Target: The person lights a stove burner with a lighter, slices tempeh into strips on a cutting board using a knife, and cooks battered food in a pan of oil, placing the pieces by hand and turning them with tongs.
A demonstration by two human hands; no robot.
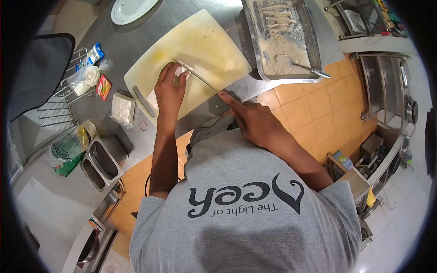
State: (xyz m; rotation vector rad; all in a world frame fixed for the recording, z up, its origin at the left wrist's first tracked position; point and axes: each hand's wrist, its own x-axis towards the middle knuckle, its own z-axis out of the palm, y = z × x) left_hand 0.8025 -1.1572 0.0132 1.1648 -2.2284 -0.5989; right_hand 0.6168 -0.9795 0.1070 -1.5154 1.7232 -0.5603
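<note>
On the cutting board (207, 36), my left hand (170, 88) is closed over a white piece of food (181, 71), its fingers curled and partly hiding it. The food's exact kind cannot be made out. My right hand (255, 119) is wrapped round the handle of a knife (200, 76). The blade slants up and left, and its far end lies right beside the left fingertips and the white piece. Along the board's left edge is a grey handle slot (144, 101).
Right of the board stands a metal tray (260, 59) with batter, pale strips and a spoon (302, 67). A wrapped pale block (122, 109), a red sachet (103, 87), a bag of white powder (85, 81) and a rubber band (143, 126) lie left. A white plate (132, 10) sits behind.
</note>
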